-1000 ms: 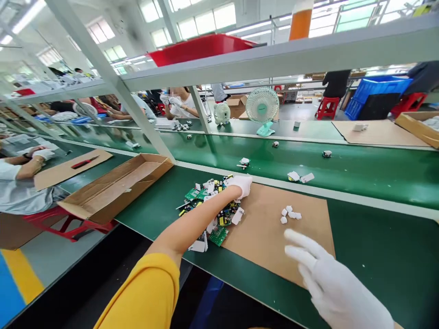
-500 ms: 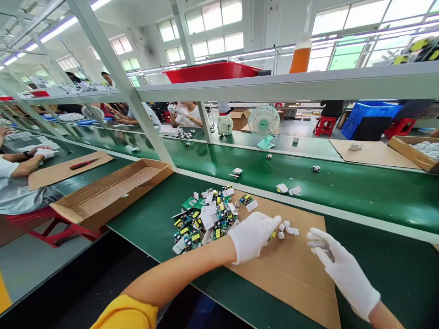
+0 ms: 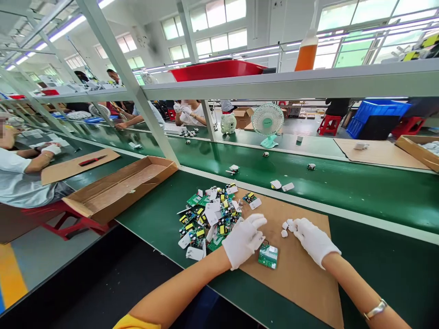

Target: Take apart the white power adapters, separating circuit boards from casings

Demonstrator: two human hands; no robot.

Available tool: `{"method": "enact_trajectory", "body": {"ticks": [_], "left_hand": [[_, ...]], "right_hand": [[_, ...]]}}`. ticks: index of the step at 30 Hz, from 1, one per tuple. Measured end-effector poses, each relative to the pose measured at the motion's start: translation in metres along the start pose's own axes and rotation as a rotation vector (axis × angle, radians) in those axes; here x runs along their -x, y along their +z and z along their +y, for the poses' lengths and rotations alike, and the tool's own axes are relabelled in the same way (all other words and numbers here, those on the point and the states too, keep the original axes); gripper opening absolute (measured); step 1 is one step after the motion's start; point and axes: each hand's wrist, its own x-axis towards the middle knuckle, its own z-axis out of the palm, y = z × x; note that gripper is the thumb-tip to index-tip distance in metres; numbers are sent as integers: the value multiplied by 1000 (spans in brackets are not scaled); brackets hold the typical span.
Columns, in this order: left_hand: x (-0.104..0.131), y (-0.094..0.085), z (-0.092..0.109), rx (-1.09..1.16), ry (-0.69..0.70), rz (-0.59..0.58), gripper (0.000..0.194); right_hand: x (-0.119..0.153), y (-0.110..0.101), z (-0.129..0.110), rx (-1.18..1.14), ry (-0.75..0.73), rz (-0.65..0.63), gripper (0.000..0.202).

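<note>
My left hand (image 3: 243, 240), in a white glove, has its fingers apart and holds nothing, just left of a green circuit board (image 3: 268, 256) on the cardboard sheet (image 3: 302, 283). My right hand (image 3: 314, 240), also gloved, has its fingertips pressed together at a small cluster of white pieces (image 3: 284, 233); whether a piece is between them is too small to tell. Left of my left hand lies a heap of circuit boards (image 3: 212, 214) with yellow parts and white plates. Another board (image 3: 249, 197) with a white plate rests on the cardboard's back left corner.
Behind the work surface runs a green conveyor (image 3: 343, 187) carrying several small parts. An open cardboard box (image 3: 120, 189) stands at the left, near a seated person (image 3: 20, 169). A shelf (image 3: 274, 87) with a red tray (image 3: 219, 70) crosses above; a fan (image 3: 267, 121) stands beyond the conveyor.
The green board now lies on the cardboard, and my left hand has opened and moved slightly left. My right hand has moved left to the white pieces and closed its fingertips. Conveyor parts have shifted left.
</note>
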Motion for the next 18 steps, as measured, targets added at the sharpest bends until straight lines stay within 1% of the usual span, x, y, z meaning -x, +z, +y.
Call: {"method": "enact_trajectory", "body": {"ticks": [1,2,3,4,5,7,9,10,11,12,13,14,16,17,18], "left_hand": [[1,-1,-2,9,13,-28,30],[2,-1,-3,9,55,-79,27],[2,0,-4,-5,122,-142,29],[2,2,-4,-36,202,-205,36],[1,5,-4,-84,278,-255,43],[0,12,-1,-197,379,-303,49],[-2,16,4,-264,414,-325,46],[-3,16,8,-256,407,-323,45],[-5,15,12,-213,376,-306,45],[-7,12,16,-137,317,-272,47],[-9,10,20,-25,231,-218,50],[-13,7,24,126,130,-148,53],[-21,5,28,559,-56,-5,62],[-26,6,28,817,-116,48,66],[-31,9,27,1076,-154,77,68]], "right_hand": [[0,0,2,17,16,-49,27],[0,0,4,34,45,-109,32],[0,0,7,47,86,-159,38],[1,0,9,52,130,-178,42],[1,0,11,48,174,-181,43],[4,-2,8,37,253,-153,38],[7,-8,-1,-18,298,-91,35],[9,-12,-7,-80,312,-66,37],[11,-17,-14,-191,330,-38,38],[12,-21,-20,-324,358,-38,40],[14,-24,-26,-454,417,-41,42],[15,-26,-30,-585,480,-52,44],[15,-27,-35,-800,565,-50,45],[15,-25,-36,-877,558,-32,43],[14,-22,-36,-939,524,-15,39]]}}
